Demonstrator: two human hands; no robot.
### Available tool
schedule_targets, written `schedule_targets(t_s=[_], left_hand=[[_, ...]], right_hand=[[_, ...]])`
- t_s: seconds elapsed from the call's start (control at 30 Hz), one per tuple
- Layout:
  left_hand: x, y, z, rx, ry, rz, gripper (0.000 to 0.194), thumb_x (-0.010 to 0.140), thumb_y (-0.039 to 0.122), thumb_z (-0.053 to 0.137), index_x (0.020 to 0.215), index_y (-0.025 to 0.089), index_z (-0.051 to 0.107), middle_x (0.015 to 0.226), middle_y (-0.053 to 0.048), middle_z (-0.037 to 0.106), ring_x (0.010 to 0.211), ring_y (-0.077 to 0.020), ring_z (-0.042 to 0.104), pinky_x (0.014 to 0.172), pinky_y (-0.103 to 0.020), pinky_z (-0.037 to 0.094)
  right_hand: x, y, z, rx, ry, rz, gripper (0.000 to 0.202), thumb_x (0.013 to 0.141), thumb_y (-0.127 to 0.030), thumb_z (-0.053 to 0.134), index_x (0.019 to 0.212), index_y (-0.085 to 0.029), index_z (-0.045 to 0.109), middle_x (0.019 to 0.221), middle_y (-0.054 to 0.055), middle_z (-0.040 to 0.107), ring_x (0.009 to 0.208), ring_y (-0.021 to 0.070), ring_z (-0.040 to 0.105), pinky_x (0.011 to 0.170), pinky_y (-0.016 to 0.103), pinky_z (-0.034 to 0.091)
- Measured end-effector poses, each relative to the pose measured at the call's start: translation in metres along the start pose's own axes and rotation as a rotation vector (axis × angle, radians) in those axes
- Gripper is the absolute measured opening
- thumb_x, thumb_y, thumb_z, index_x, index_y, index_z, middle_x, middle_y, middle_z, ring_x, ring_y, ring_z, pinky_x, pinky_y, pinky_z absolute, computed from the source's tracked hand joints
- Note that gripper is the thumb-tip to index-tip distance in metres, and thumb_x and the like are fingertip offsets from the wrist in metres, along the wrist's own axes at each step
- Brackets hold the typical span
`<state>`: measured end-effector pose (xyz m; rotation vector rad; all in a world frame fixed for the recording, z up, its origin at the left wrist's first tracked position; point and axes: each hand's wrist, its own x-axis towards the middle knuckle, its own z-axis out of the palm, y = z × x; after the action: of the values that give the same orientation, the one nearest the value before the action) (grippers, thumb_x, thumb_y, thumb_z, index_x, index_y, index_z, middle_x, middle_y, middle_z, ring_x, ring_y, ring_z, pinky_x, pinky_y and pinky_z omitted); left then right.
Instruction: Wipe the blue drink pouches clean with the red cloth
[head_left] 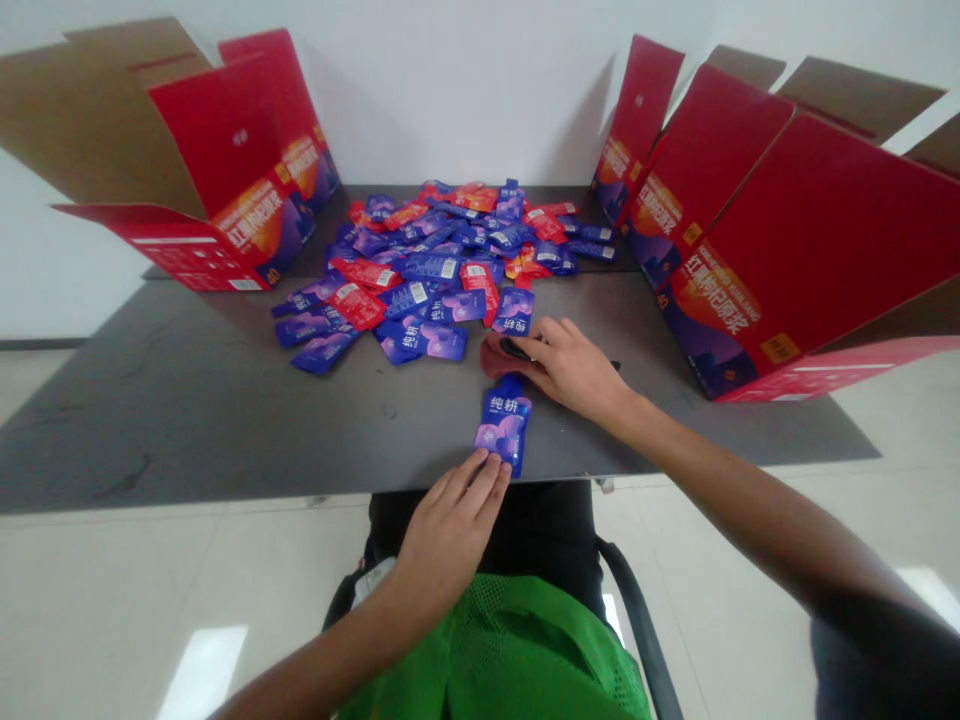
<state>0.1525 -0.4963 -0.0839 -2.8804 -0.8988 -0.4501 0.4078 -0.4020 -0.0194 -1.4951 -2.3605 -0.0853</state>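
A blue pouch with pink-purple circles (502, 427) lies upright to my view near the front edge of the grey table. The fingertips of my left hand (455, 510) rest flat on its lower end, stretched out. Just beyond the pouch's top, my right hand (568, 362) pinches a reddish-brown cloth (497, 358) with a dark part under the fingers. Another blue pouch (514, 309) lies right behind the cloth. A heap of blue and red pouches (450, 240) spreads over the back middle of the table.
An open red carton (247, 190) stands at the back left of the grey table (225, 420). Several more red cartons (810, 230) with raised flaps stand at the right. A green mesh item (525, 650) covers my lap.
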Motion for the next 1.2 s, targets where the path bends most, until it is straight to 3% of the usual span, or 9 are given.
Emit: schedule_targets(t_s=[0.2, 0.33, 0.47, 0.57, 0.73, 0.87, 0.97, 1.07, 1.2], left_hand=[[0.005, -0.001, 0.006, -0.004, 0.004, -0.015, 0.040, 0.098, 0.008, 0.049, 0.135, 0.011, 0.065, 0.134, -0.012, 0.069, 0.120, -0.0281, 0.065, 0.105, -0.043, 0.053], [0.005, -0.001, 0.004, -0.007, -0.010, -0.012, 0.045, 0.099, 0.007, 0.044, 0.142, 0.010, 0.059, 0.145, -0.011, 0.062, 0.133, -0.0288, 0.057, 0.108, -0.042, 0.050], [0.003, -0.001, 0.007, -0.006, 0.010, -0.014, 0.047, 0.101, 0.007, 0.041, 0.146, 0.010, 0.055, 0.147, -0.010, 0.061, 0.138, -0.0274, 0.052, 0.109, -0.041, 0.048], [0.001, -0.003, 0.015, -0.029, 0.049, -0.012, 0.045, 0.102, 0.009, 0.042, 0.144, 0.010, 0.057, 0.146, -0.011, 0.061, 0.137, -0.0276, 0.053, 0.109, -0.042, 0.047], [-0.002, -0.006, 0.024, -0.069, 0.073, -0.029, 0.041, 0.102, 0.012, 0.047, 0.140, 0.012, 0.061, 0.137, -0.012, 0.067, 0.121, -0.0284, 0.062, 0.107, -0.047, 0.048], [-0.002, -0.010, 0.023, -0.113, 0.093, -0.003, 0.039, 0.103, 0.011, 0.046, 0.139, 0.011, 0.062, 0.143, -0.012, 0.063, 0.133, -0.0300, 0.055, 0.108, -0.047, 0.049], [0.000, -0.011, 0.022, -0.134, 0.127, -0.008, 0.038, 0.103, 0.011, 0.045, 0.136, 0.013, 0.064, 0.141, -0.013, 0.064, 0.135, -0.0285, 0.055, 0.108, -0.045, 0.051], [0.000, -0.012, 0.023, -0.157, 0.139, -0.012, 0.038, 0.102, 0.010, 0.046, 0.134, 0.013, 0.065, 0.139, -0.014, 0.064, 0.133, -0.0277, 0.056, 0.108, -0.044, 0.052], [-0.001, -0.014, 0.024, -0.165, 0.115, -0.011, 0.038, 0.100, 0.010, 0.051, 0.135, 0.012, 0.065, 0.136, -0.015, 0.065, 0.125, -0.0292, 0.060, 0.108, -0.048, 0.053]], right_hand=[[-0.039, -0.055, -0.001, 0.144, -0.097, -0.199, 0.038, 0.104, -0.038, 0.051, 0.134, -0.016, 0.063, 0.109, 0.012, 0.062, 0.098, 0.0256, 0.053, 0.087, 0.039, 0.050], [-0.027, -0.024, 0.025, 0.137, -0.087, -0.123, 0.040, 0.103, -0.038, 0.055, 0.135, -0.016, 0.063, 0.110, 0.011, 0.062, 0.097, 0.0241, 0.053, 0.090, 0.038, 0.048], [0.005, 0.015, 0.012, -0.031, -0.011, -0.001, 0.037, 0.102, -0.034, 0.057, 0.134, -0.017, 0.066, 0.109, 0.013, 0.062, 0.097, 0.0267, 0.053, 0.088, 0.041, 0.047], [-0.003, -0.004, -0.008, -0.003, 0.091, 0.004, 0.041, 0.103, -0.035, 0.055, 0.139, -0.016, 0.061, 0.113, 0.014, 0.060, 0.099, 0.0272, 0.053, 0.087, 0.040, 0.047], [-0.039, -0.046, 0.008, 0.161, -0.104, -0.194, 0.038, 0.101, -0.034, 0.058, 0.136, -0.020, 0.063, 0.110, 0.010, 0.061, 0.096, 0.0245, 0.052, 0.085, 0.037, 0.049], [-0.019, -0.007, 0.027, 0.097, -0.065, -0.096, 0.040, 0.100, -0.033, 0.060, 0.138, -0.018, 0.062, 0.109, 0.011, 0.062, 0.096, 0.0247, 0.053, 0.087, 0.039, 0.048], [0.001, 0.013, 0.013, -0.012, 0.010, -0.019, 0.039, 0.100, -0.032, 0.060, 0.136, -0.016, 0.064, 0.110, 0.013, 0.062, 0.096, 0.0266, 0.053, 0.086, 0.041, 0.048], [-0.008, -0.011, -0.006, 0.058, 0.078, -0.024, 0.042, 0.101, -0.037, 0.057, 0.137, -0.015, 0.062, 0.112, 0.013, 0.061, 0.099, 0.0268, 0.054, 0.085, 0.039, 0.048], [-0.035, -0.048, 0.004, 0.158, -0.090, -0.192, 0.039, 0.103, -0.038, 0.054, 0.136, -0.018, 0.062, 0.108, 0.011, 0.062, 0.095, 0.0245, 0.053, 0.083, 0.037, 0.049]])
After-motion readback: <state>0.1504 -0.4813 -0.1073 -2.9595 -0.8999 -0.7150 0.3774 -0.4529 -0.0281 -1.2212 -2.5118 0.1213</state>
